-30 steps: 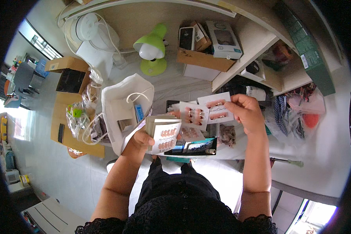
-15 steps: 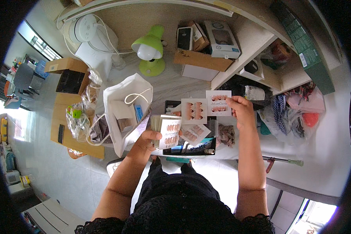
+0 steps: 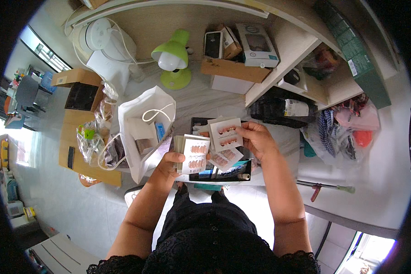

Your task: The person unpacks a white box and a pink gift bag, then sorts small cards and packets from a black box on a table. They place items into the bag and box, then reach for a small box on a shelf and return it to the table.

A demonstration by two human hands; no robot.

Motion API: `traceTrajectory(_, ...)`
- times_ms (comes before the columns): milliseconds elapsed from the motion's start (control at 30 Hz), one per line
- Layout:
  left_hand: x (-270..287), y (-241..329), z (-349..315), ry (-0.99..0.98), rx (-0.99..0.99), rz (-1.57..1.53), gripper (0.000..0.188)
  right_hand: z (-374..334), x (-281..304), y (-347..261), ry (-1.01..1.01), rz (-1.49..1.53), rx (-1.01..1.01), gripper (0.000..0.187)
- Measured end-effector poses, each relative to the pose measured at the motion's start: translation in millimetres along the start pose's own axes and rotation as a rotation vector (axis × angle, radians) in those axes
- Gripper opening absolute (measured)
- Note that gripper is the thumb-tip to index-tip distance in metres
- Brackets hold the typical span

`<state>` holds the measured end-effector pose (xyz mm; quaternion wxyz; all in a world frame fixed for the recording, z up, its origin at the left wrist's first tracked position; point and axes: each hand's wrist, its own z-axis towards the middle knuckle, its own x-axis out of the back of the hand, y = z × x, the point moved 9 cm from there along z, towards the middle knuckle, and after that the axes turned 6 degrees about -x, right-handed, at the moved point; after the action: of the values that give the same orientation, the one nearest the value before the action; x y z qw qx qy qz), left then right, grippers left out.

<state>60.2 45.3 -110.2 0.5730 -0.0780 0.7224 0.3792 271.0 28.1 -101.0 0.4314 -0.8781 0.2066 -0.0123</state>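
Note:
In my left hand [image 3: 170,165] is a thick stack of white cards [image 3: 196,154], the front one carrying two rows of pinkish press-on nails. My right hand [image 3: 261,140] pinches a press-on nail card [image 3: 226,134] by its right edge, just right of the stack. Beneath it, a tilted nail card [image 3: 226,160] rests over an open black box [image 3: 245,177]. Cards partly cover the box's contents. Left of my left hand stands a white paper bag [image 3: 130,109] with rope handles, holding a pale box and something blue.
A green desk lamp [image 3: 178,78] stands at the back of the marbled tabletop. Right of it, a cardboard box [image 3: 235,68] holds smaller boxes. A black plastic-wrapped bundle [image 3: 265,109] and clear bags of cloth [image 3: 351,132] lie to the right, by the shelf [image 3: 287,64].
My right hand has moved left with its nail card, bringing it over the card that showed in the middle. My left hand still grips the stack, with little movement.

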Motion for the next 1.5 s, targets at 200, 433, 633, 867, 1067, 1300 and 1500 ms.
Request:
traceTrajectory(200, 6, -5, -4, 0.053, -0.021, -0.037, 0.085, -1, 5, 12, 0.180, 0.188, 0.136, 0.017)
traceTrajectory(433, -5, -4, 2, 0.048, 0.002, -0.055, 0.084, -3, 20, 16, 0.203, 0.290, 0.212, 0.019)
traceTrajectory(633, -4, -14, 7, -0.025, 0.008, -0.086, 0.090, -24, 22, 7, 0.375, 0.297, 0.099, 0.025)
traceTrajectory(867, -10, -14, 14, -0.051, 0.009, -0.137, 0.093, -19, 31, 14, 0.384, 0.415, 0.169, 0.023)
traceTrajectory(1067, -13, -16, 12, -0.018, 0.067, -0.182, 0.089, -21, 32, 12, 0.428, 0.430, 0.190, 0.022)
traceTrajectory(1300, -20, -20, -2, 0.022, 0.101, -0.098, 0.087, -21, 20, 15, 0.357, 0.463, 0.141, 0.026)
traceTrajectory(1500, -23, -17, -6, 0.096, 0.105, -0.044, 0.085, -22, 7, 22, 0.272, 0.557, 0.122, 0.022)
